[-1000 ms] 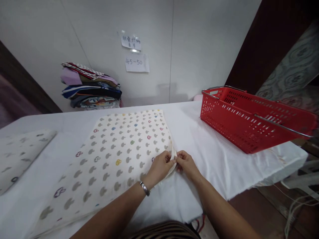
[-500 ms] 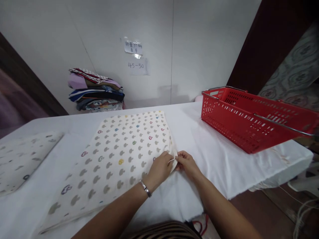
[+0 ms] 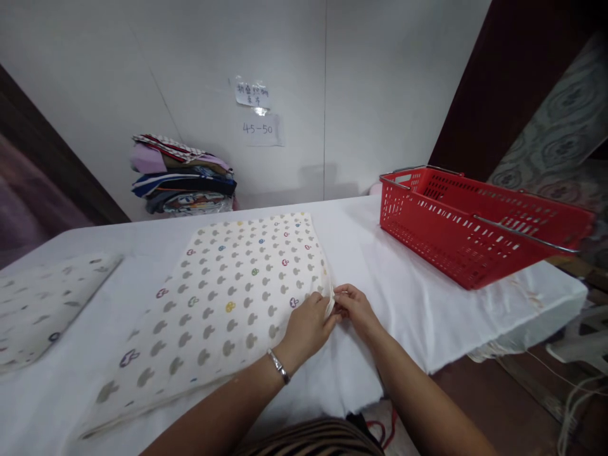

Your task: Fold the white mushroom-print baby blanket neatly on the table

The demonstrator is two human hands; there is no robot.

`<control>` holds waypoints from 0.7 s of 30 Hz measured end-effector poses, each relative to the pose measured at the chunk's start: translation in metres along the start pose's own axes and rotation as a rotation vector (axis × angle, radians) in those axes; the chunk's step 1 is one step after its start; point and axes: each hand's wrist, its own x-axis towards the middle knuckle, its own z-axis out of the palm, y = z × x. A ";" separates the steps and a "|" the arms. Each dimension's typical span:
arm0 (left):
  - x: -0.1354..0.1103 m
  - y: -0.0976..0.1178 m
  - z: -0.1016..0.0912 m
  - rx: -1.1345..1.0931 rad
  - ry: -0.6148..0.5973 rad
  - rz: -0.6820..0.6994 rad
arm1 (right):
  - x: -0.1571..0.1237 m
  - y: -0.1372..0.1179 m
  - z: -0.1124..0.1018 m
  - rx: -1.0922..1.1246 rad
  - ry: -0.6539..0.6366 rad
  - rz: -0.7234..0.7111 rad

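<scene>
A folded cream cloth (image 3: 232, 291) printed with grey and coloured mushroom shapes lies flat across the white-covered table (image 3: 365, 253). At its right edge, near the front corner, my left hand (image 3: 308, 323) pinches the layered hem from the left side; a silver bracelet sits on that wrist. My right hand (image 3: 355, 310) meets it from the right, thumb and fingers closed on the same edge. The fingertips of both hands almost touch there, and the bit of hem between them is partly hidden.
Another folded printed cloth (image 3: 52, 304) lies at the left. A red plastic basket (image 3: 427, 234) with metal handles stands at the right. Behind the table rises a stack of folded textiles (image 3: 185, 177), against a wall with two paper signs (image 3: 261, 130).
Both hands stay at the cloth's right edge with small finger movements. The lifted corner flap between them now shows less. The whole view has shifted slightly.
</scene>
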 end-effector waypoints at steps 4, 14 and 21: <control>0.003 -0.006 -0.004 -0.016 -0.018 -0.049 | 0.007 0.003 -0.009 -0.185 0.111 -0.146; 0.004 -0.015 -0.013 -0.046 0.027 -0.130 | 0.003 0.007 -0.017 -1.016 0.265 -0.209; 0.004 -0.013 -0.013 0.028 -0.006 -0.135 | -0.003 0.001 -0.006 -1.199 0.256 -0.129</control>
